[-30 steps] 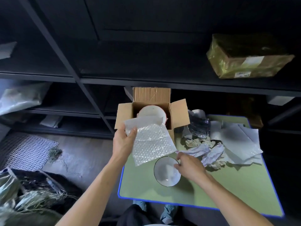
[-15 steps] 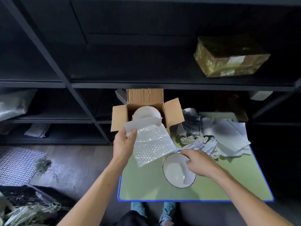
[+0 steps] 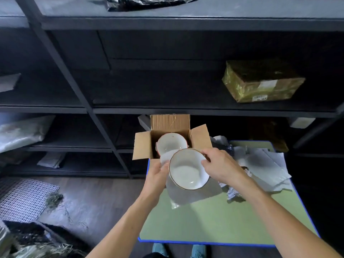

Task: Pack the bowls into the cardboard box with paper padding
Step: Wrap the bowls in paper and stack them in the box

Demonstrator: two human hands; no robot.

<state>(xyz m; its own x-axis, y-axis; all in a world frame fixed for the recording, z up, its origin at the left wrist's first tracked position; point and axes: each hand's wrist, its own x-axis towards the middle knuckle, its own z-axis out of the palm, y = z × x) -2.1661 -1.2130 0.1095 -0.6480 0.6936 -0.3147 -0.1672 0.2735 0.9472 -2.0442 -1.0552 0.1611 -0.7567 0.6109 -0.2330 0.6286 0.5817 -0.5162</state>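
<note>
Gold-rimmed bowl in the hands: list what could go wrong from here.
1. The gold-rimmed bowl is held above the table edge; a slip could drop it to the floor.
2. The bowl in the box looks bare on top; setting this one in could knock them together.
3. The bubble wrap hangs loose and might slide off.

White bowl (image 3: 189, 169) with gold rim: held above the table's near-left area, mouth up, tilted toward the camera, over a bubble-wrap sheet (image 3: 188, 195). Second white bowl (image 3: 172, 144), reddish rim: inside the open cardboard box (image 3: 170, 134), tilted, flaps spread. Crumpled white paper padding (image 3: 260, 164): heaped right of the box.
</note>
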